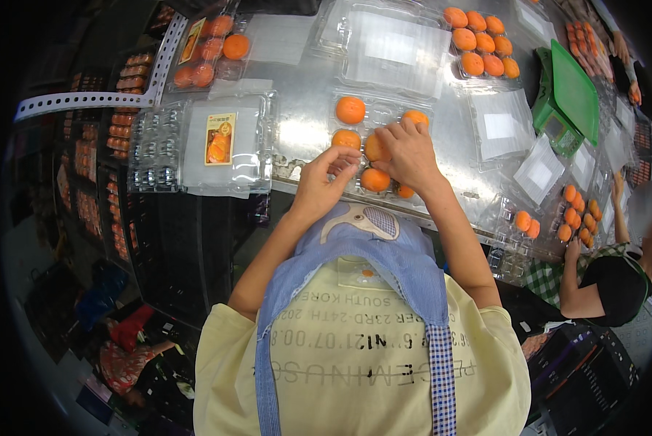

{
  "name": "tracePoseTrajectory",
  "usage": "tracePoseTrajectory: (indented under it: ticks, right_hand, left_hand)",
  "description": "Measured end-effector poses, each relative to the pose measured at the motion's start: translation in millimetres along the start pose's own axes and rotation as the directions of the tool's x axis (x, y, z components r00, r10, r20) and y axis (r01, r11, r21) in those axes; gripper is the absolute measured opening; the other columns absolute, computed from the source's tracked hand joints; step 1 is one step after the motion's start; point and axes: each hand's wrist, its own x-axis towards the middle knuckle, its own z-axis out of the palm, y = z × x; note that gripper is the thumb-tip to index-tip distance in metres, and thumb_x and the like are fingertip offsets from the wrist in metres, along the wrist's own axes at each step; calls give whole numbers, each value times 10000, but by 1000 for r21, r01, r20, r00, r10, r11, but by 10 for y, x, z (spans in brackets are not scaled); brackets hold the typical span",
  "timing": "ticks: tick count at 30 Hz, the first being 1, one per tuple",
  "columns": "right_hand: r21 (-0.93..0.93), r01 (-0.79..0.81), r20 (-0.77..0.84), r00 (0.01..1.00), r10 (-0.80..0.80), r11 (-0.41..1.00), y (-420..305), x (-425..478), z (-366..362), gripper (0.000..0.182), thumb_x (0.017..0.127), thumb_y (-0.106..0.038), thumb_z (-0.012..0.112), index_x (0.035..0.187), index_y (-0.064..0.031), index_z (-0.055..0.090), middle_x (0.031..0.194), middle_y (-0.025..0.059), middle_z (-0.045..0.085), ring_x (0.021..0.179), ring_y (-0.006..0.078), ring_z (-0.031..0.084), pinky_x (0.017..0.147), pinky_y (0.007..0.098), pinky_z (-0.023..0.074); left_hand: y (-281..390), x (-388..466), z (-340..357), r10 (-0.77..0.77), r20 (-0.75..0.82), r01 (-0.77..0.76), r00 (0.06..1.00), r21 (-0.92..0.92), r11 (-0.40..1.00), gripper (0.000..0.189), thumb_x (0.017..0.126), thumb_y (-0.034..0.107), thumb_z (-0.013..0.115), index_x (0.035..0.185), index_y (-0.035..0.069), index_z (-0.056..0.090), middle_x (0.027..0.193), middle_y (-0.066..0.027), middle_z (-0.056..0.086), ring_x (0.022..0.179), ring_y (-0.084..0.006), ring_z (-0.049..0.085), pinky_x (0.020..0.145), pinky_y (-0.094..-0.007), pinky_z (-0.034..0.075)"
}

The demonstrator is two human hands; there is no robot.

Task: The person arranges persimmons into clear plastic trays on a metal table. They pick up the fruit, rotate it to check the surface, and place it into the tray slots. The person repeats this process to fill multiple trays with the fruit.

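A clear plastic clamshell tray [377, 117] lies open on the metal table before me, holding several orange persimmons. My right hand [407, 155] reaches over the tray, its fingers and thumb around a persimmon [376, 148] in the middle. Beside it, my left hand [326, 180] is half curled at the tray's left edge, thumb and fingertips apart with nothing visible between them. Its fingers are just below another persimmon [346, 139]. More fruit in the tray are one at the upper left [350, 110], one at the upper right [415, 117] and one near the front [375, 179].
An open clamshell with a labelled lid [229, 177] overhangs the table at left. Filled trays [484, 43] stand farther back, and a green weighing scale [573, 92] is at right. Black crates [168, 245] are stacked at left. A co-worker [603, 289] handles fruit at right.
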Motion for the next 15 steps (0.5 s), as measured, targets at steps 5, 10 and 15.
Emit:
tracePoseTrajectory:
  ticks: [5, 10, 15]
  right_hand:
    - [-45, 6, 24, 1000, -5, 999, -16, 40, 24, 395, 569, -277, 779, 885, -85, 641, 903, 49, 626, 896, 219, 527, 782, 357, 377]
    - [96, -32, -58, 998, 38, 995, 10, 37, -37, 433, 584, -257, 767, 948, -54, 652, 873, 75, 624, 862, 244, 551, 788, 365, 413]
    - [748, -382, 196, 909, 369, 543, -26, -75, -299, 481, 701, -292, 745, 1079, -14, 637, 880, 49, 626, 805, 167, 578, 744, 290, 456]
  left_hand:
    - [-8, -5, -7, -4, -5, 3, 1000, -5, 1000, 202, 860, 79, 617, 1058, 37, 624, 906, -56, 676, 812, -120, 628, 703, -248, 486]
    - [-14, -6, -18, 0, 1, 0, 1000, -11, 1000, 225, 862, 75, 615, 1084, 42, 608, 936, -57, 670, 805, -116, 622, 702, -244, 484]
    - [-61, -24, -22, -102, 20, 103, 995, -178, 979, 297, 895, 86, 583, 1182, 31, 530, 1048, -65, 628, 851, -110, 610, 753, -258, 481]
